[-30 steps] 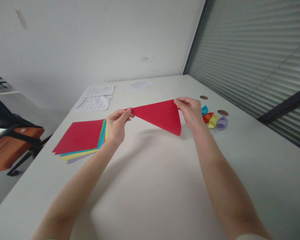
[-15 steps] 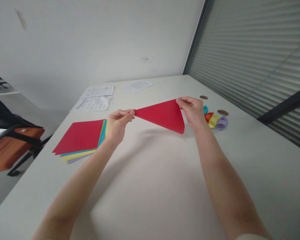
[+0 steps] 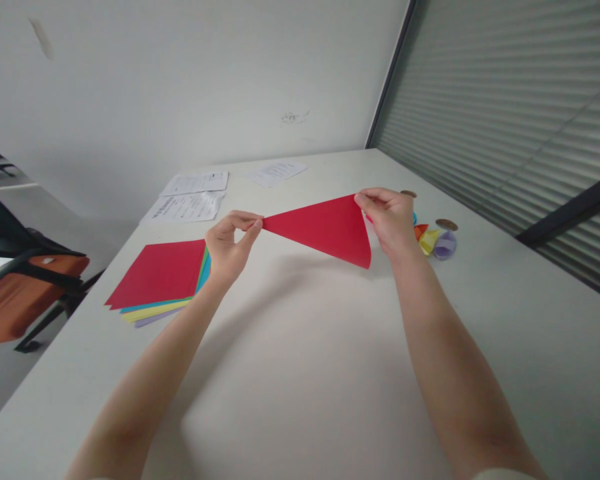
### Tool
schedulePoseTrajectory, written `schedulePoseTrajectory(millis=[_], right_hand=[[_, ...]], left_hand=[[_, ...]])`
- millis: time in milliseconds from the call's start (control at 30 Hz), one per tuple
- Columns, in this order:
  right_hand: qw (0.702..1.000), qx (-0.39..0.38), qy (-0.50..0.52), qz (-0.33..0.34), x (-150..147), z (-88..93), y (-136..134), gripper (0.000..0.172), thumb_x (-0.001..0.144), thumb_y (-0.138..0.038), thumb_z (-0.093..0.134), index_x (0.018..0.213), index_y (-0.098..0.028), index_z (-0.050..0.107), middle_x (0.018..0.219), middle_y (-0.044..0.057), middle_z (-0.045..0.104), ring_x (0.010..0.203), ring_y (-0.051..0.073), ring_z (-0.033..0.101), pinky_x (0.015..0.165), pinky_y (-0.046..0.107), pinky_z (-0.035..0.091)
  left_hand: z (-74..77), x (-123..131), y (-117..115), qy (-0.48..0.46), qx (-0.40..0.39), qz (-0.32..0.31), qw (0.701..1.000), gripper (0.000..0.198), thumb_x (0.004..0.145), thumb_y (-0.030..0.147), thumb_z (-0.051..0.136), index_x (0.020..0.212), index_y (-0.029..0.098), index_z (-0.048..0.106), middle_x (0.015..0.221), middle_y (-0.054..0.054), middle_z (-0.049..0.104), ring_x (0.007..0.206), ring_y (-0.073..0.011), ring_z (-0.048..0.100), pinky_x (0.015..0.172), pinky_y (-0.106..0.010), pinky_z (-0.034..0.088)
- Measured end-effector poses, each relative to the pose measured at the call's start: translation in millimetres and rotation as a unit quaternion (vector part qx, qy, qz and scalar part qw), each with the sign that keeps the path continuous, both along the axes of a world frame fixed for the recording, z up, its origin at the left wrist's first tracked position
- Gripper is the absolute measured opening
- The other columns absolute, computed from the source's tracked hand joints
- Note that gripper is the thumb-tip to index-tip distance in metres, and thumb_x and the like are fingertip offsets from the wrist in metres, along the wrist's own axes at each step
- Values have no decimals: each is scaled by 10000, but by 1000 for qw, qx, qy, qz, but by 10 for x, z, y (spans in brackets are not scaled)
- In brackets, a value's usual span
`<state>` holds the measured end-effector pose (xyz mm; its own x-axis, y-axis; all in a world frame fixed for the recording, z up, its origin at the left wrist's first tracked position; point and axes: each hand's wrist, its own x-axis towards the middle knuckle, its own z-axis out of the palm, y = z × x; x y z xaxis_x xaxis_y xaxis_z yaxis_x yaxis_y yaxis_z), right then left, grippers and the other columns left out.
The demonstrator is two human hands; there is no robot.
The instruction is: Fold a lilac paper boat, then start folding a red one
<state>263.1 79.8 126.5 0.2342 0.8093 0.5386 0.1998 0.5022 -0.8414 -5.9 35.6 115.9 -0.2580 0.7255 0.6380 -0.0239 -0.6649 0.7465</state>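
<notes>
A red paper folded into a triangle is held up above the white table between both hands. My left hand pinches its left tip with thumb and forefinger. Its upper right corner is pinched by my right hand. The triangle's lower corner hangs free toward the table. Left of my left hand lies a stack of coloured paper sheets with a red sheet on top.
Several small folded paper pieces in orange, yellow and purple lie just right of my right hand. Printed white sheets lie at the far side of the table. A chair with an orange seat stands at the left. Window blinds run along the right.
Both hands have lifted the red triangle slightly and drawn it tauter. My left hand's pinch has shifted, with the fingers now curled above the tip.
</notes>
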Motion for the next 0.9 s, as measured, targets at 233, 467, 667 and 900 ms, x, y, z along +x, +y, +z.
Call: schedulePoseTrajectory(millis=[233,467,667,900], right_hand=[[1000,-9,-2,8,56,-57,54,169,681,-325,748,762,-177,738,727,23,705,730,175,662,743,342,541],[1000,-21,9,14,61,-69,58,195,665,-339,760,774,-178,743,726,24,705,712,169,654,711,332,544],[1000,-20,6,20,67,-73,59,179,674,-326,755,776,-179,748,737,24,711,713,166,652,722,331,543],[1000,-20,7,-3,75,-65,46,159,685,-311,746,769,-176,739,737,23,704,719,171,653,713,332,544]], left_hand=[[-39,2,24,-16,-13,-78,997,247,666,256,809,582,184,588,722,-7,664,756,-149,661,736,-297,508],[16,43,-14,-76,-57,-128,987,309,618,260,839,546,182,548,671,27,603,654,-95,606,773,-301,504],[42,46,-37,-94,-73,-161,980,340,617,232,833,517,177,513,625,47,551,588,-64,546,807,-306,507],[-21,57,-31,-56,-96,-129,985,233,627,272,833,601,185,617,671,6,642,607,-99,590,638,-267,501]])
